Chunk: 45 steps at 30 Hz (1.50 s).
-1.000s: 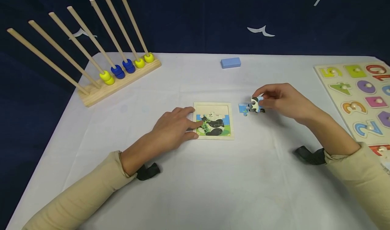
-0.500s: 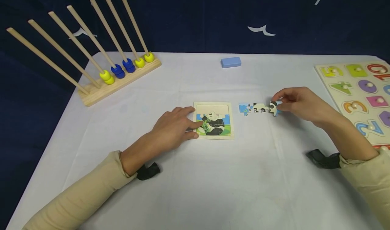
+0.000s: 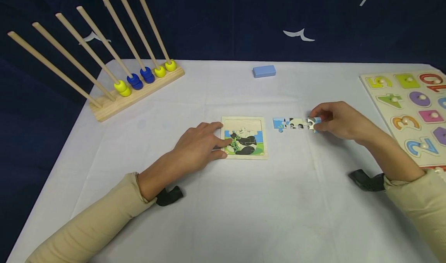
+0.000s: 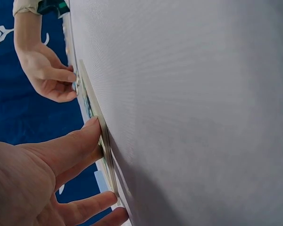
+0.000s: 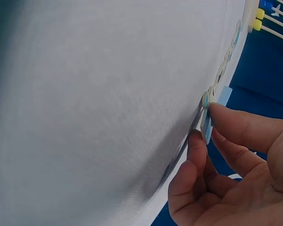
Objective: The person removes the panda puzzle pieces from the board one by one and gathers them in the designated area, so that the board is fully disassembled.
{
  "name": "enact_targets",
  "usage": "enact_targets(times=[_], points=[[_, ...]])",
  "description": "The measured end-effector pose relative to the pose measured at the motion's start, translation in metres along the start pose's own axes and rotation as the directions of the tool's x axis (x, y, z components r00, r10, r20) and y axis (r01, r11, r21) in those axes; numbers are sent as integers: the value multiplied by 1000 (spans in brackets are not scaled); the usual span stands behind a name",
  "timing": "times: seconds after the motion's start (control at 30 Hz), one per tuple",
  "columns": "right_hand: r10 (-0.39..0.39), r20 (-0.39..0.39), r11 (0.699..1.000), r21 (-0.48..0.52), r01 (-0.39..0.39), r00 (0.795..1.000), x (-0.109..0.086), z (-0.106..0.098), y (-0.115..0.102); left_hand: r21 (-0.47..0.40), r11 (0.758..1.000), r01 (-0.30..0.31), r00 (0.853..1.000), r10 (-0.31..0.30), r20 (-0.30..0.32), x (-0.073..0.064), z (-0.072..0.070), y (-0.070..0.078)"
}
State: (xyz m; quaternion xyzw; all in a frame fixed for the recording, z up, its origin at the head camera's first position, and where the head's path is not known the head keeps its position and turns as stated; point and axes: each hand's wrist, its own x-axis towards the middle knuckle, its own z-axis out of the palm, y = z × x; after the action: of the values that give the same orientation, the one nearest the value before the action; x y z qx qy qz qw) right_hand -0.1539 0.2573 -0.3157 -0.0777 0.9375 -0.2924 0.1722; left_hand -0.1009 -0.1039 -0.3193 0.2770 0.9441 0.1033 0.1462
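Observation:
A small jigsaw board (image 3: 265, 139) with a panda picture lies mid-table; its top strip shows bare wood. My left hand (image 3: 195, 145) rests at the board's left side, fingers spread over the rim and onto the picture. In the left wrist view, the thumb and fingertips (image 4: 92, 123) touch the board's edge. To the right of the board, a blue jigsaw piece (image 3: 278, 123) and a panda-face piece (image 3: 296, 123) lie in a row. At the row's right end, my right hand (image 3: 339, 120) pinches a black, white and blue jigsaw piece (image 5: 206, 125) between thumb and fingers.
A wooden peg abacus (image 3: 139, 94) with yellow and blue beads stands at the back left. A blue block (image 3: 264, 71) lies at the back. On the right is a number puzzle board (image 3: 397, 94) with knobbed pieces. Behind the table hangs a dark blue cloth (image 3: 230, 23).
My right hand has carried its jigsaw piece rightward from above the others to the row's right end, then turned it there. The left hand has stayed in place.

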Motion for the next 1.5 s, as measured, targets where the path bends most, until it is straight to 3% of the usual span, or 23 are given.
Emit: enact_targets(times=[0.63,0.87,1.13,1.5], points=[[16,31,999,-45,-15,999,2,2,-1,-6,1000,2,1000,-2,-6,-1,-1,0],[-10,30,1000,-22,11,999,2,2,-4,-10,1000,6,1000,-6,-1,-1,0,0],[-109,-4,994,10,109,994,-3,8,-27,-51,999,3,1000,-4,-26,-1,-1,-1],[-283,38,959,35,281,959,-7,37,-76,-48,998,35,998,-37,-41,2,-1,-3]])
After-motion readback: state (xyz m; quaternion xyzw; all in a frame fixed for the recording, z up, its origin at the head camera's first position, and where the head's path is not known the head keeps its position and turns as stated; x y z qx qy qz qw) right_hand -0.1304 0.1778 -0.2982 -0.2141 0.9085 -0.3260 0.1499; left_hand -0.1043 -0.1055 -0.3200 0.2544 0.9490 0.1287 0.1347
